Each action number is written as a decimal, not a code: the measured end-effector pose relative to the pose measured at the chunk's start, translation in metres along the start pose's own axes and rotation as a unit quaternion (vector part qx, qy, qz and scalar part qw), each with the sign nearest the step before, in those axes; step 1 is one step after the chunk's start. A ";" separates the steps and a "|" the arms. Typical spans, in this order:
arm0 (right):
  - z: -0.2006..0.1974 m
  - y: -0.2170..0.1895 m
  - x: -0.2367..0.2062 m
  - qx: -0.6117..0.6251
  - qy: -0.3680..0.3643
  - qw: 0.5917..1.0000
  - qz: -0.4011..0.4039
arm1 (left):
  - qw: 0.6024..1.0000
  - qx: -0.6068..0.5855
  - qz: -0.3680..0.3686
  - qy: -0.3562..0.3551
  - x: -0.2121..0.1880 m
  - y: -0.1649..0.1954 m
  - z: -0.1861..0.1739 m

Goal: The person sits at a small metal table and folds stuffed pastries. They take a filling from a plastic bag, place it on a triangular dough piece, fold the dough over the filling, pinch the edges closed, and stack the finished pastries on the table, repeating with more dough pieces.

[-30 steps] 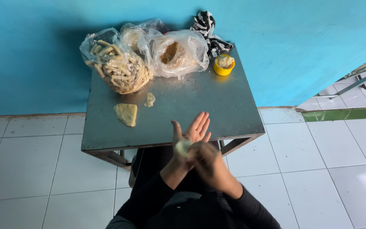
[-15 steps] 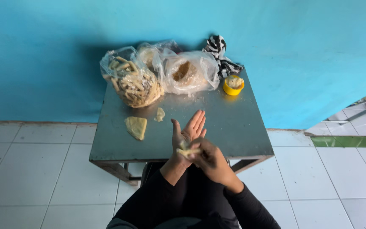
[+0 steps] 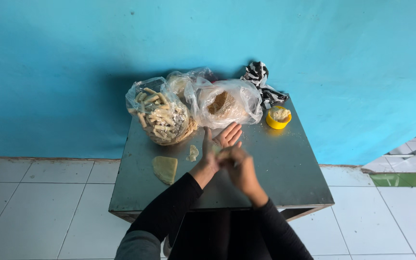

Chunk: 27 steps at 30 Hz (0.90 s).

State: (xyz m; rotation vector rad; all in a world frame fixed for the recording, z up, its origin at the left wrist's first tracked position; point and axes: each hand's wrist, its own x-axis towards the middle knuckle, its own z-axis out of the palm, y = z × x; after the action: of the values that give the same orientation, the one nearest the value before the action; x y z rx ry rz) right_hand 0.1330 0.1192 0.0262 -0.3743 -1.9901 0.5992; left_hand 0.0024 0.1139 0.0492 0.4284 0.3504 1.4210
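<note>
One small pale piece of dough (image 3: 216, 149) is being pressed between two hands above the middle of the grey metal table (image 3: 285, 168); only a sliver of it is being shown, at the base of the left fingers, the rest being covered by the right hand. The left hand (image 3: 220, 142) is being held palm up, its fingers (image 3: 232, 133) spread wide and pointing toward the wall, so the dough is being cradled on the palm rather than gripped by the fingertips. The right hand (image 3: 234, 161) is being laid across it from the near side, fingers curled loosely over the palm (whether they are being closed tight on the dough cannot be told, since the hand is blurred). Both forearms are being covered by black sleeves.

Just left of the hands, a small torn scrap of dough (image 3: 193, 152) is being left on the tabletop, and farther left a flat, rounded yellowish sheet (image 3: 164, 169) is lying near the table's edge. Behind them, three clear plastic bags are being kept against the blue wall: one holding pale finger-shaped sticks (image 3: 160, 115), one holding a brownish filling (image 3: 225, 102), and a third (image 3: 181, 83) partly hidden between them. A yellow cup (image 3: 278, 118) heaped with dough is standing to the right, with a black-and-white patterned cloth (image 3: 261, 82) behind it.
</note>
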 end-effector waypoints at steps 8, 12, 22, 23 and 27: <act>-0.041 0.048 0.037 0.201 0.044 0.925 0.321 | 0.918 0.395 0.033 -0.011 0.008 0.021 -0.017; -0.039 0.047 0.032 -0.163 0.039 0.979 0.118 | 0.951 0.307 0.017 0.038 0.007 0.018 -0.030; -0.050 0.067 0.032 0.274 -0.128 0.895 0.327 | 0.971 0.225 0.031 0.071 0.006 0.005 -0.060; -0.050 0.068 0.029 0.269 -0.121 0.897 0.329 | 0.971 0.225 0.029 0.071 0.006 0.004 -0.061; -0.051 0.069 0.021 0.252 -0.107 0.898 0.344 | 0.974 0.216 0.029 0.060 0.002 -0.002 -0.064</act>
State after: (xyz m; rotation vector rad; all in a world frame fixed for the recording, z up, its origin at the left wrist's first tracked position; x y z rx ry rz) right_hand 0.1690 0.2001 0.0227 -0.7136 -1.7828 1.6234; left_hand -0.0264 0.1208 -0.0074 0.7111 0.7583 1.4303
